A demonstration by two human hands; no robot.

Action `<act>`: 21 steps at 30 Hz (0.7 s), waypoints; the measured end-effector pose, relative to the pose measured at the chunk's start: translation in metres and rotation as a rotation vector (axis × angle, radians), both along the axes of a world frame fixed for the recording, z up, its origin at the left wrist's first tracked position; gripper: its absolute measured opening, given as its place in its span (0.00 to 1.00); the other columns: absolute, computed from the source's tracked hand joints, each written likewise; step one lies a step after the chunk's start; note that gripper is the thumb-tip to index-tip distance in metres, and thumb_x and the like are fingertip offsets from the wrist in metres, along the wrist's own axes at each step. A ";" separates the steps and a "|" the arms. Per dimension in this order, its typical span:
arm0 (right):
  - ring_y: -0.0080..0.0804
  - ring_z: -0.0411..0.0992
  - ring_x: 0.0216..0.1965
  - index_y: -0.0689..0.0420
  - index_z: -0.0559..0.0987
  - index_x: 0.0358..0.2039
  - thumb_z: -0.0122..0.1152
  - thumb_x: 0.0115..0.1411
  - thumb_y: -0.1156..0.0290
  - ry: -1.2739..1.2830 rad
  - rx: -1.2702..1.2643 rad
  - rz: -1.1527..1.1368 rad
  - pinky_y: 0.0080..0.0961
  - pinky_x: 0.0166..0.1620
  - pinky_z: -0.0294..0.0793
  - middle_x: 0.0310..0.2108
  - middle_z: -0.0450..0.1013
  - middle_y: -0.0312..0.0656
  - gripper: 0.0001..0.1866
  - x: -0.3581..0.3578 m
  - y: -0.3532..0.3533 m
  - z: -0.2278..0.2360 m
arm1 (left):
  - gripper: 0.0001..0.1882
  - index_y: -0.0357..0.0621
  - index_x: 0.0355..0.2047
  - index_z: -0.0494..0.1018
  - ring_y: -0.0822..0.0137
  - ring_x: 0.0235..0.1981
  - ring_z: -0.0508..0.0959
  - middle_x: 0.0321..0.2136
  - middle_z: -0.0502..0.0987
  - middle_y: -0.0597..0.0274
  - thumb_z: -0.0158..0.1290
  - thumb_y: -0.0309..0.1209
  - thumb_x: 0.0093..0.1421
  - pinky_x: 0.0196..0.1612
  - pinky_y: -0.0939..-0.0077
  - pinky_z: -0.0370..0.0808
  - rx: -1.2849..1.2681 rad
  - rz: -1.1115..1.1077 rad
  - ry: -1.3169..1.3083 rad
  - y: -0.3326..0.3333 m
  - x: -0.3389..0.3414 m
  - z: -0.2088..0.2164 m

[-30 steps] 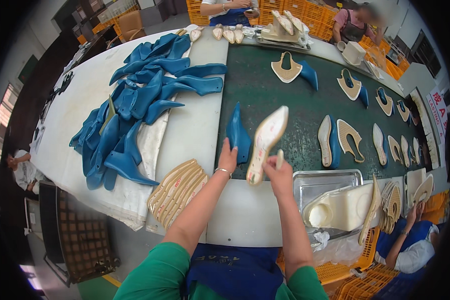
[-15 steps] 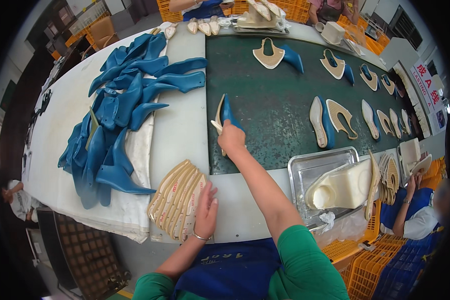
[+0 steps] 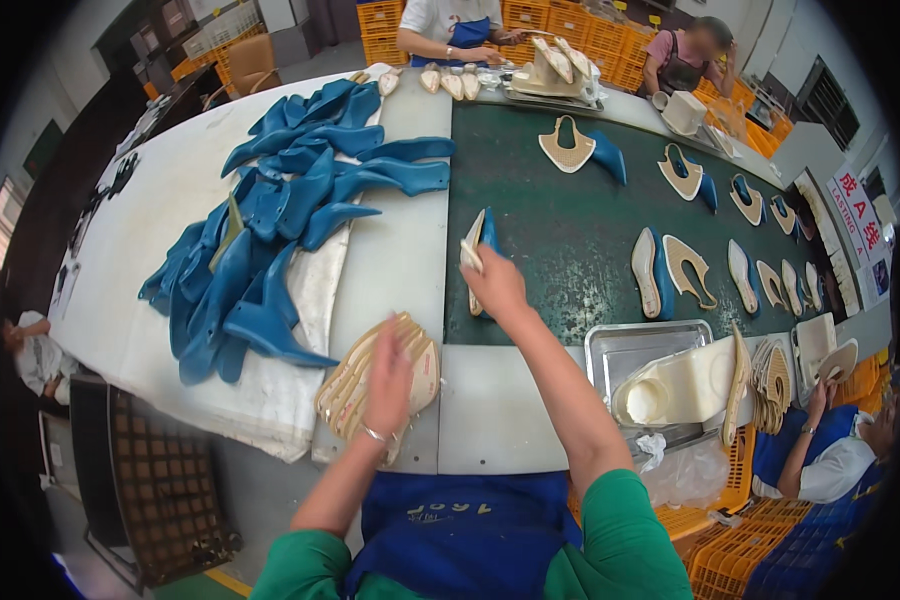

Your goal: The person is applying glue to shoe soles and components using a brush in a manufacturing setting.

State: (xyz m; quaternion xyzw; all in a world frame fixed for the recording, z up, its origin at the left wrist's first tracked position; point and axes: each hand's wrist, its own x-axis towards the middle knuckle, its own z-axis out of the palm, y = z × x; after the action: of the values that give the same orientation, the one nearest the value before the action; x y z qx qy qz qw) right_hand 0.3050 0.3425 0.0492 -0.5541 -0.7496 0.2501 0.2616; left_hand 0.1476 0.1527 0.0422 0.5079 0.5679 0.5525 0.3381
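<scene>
A blue shoe last (image 3: 489, 236) with a cream insole (image 3: 475, 240) along its left side lies on the green surface. My right hand (image 3: 497, 285) is closed at its near part, around a small cream-coloured piece (image 3: 471, 256) whose kind I cannot make out. The hand covers part of the last. My left hand (image 3: 390, 385), smeared by motion, stretches its fingers over a fanned stack of cream insoles (image 3: 350, 385) at the table's near edge. Whether it touches them I cannot tell.
A heap of blue lasts (image 3: 290, 200) covers the white cloth at left. Lasts and perforated beige uppers (image 3: 682, 265) lie in rows at right. A metal tray (image 3: 610, 350) holds a cream container (image 3: 680, 385). Co-workers sit at right (image 3: 830, 450) and stand across the table (image 3: 440, 30).
My view has shifted, so the table appears farther right. My left hand has moved from the right side of the insole stack to over it. My right hand stays by the same last.
</scene>
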 end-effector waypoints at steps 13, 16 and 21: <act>0.43 0.78 0.35 0.52 0.70 0.59 0.54 0.65 0.65 0.174 0.274 0.394 0.31 0.39 0.76 0.37 0.78 0.48 0.21 -0.010 -0.101 0.098 | 0.36 0.38 0.70 0.46 0.75 0.32 0.75 0.42 0.78 0.59 0.49 0.32 0.67 0.35 0.82 0.74 -0.130 -0.246 -0.032 -0.010 -0.019 0.092; 0.23 0.73 0.24 0.55 0.70 0.58 0.52 0.67 0.60 0.616 -0.171 0.257 0.20 0.30 0.72 0.33 0.78 0.40 0.22 0.029 -0.112 0.087 | 0.26 0.43 0.65 0.62 0.76 0.34 0.75 0.39 0.78 0.62 0.49 0.34 0.68 0.39 0.79 0.74 -0.161 -0.531 -0.025 -0.023 0.012 0.091; 0.17 0.68 0.21 0.61 0.74 0.50 0.47 0.70 0.55 1.020 -0.234 -0.061 0.16 0.25 0.65 0.30 0.77 0.37 0.22 0.102 -0.124 0.060 | 0.24 0.47 0.63 0.67 0.74 0.32 0.74 0.36 0.77 0.64 0.50 0.35 0.67 0.39 0.78 0.74 -0.239 -0.719 0.094 -0.024 0.043 0.098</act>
State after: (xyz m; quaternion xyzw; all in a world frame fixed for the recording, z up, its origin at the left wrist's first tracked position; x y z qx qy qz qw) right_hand 0.4070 0.2189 0.1093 -0.4091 -0.4774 0.5623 0.5371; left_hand 0.1904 0.1283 0.1401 0.6565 0.4290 0.3045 0.5406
